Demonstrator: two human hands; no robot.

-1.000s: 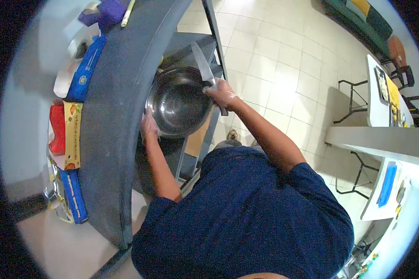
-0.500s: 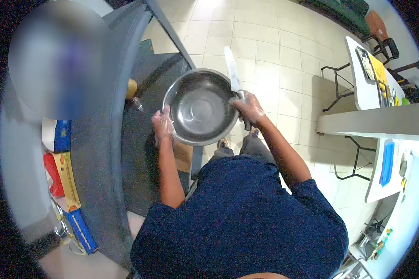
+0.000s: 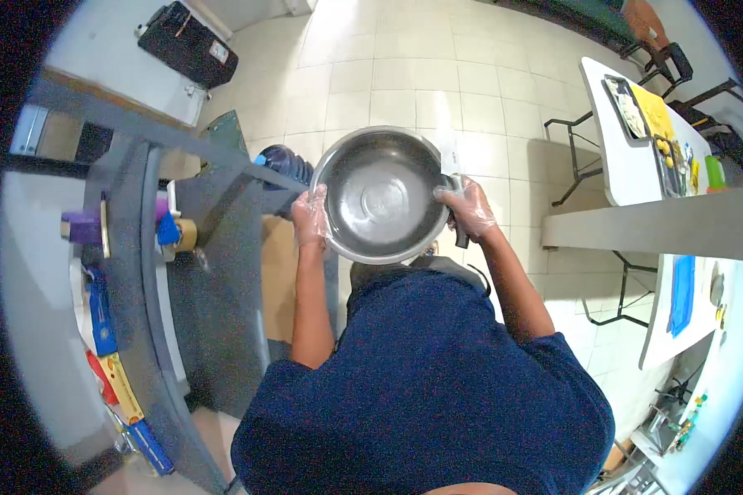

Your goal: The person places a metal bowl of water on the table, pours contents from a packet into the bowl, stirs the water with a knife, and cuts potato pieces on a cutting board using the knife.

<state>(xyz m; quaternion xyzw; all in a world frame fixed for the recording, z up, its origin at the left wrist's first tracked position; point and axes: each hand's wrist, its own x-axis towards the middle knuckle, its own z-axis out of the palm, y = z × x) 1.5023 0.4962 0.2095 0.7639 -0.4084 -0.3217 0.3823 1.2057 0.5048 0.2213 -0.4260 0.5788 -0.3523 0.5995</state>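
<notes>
A wide steel bowl (image 3: pixel 384 194) is held level in front of my body, and nothing shows inside it. My left hand (image 3: pixel 310 218), in a clear plastic glove, grips the bowl's left rim. On the opposite rim is my right hand (image 3: pixel 469 208), gloved too, its fingers closed round both the rim and a knife (image 3: pixel 448 144). The blade points away from me, and the dark handle sticks out below the hand.
At the left stands a grey shelf (image 3: pixel 215 272) with boxes and tape. A large water bottle (image 3: pixel 286 163) is beside it. On the right, a white table (image 3: pixel 615 165) holds trays and a yellow board. A black case (image 3: pixel 188 45) is at the upper left.
The bowl, with both hands on it and the knife in my right hand, has moved out of the shelf and rightward over the floor. The view has turned, showing the black case and water bottle.
</notes>
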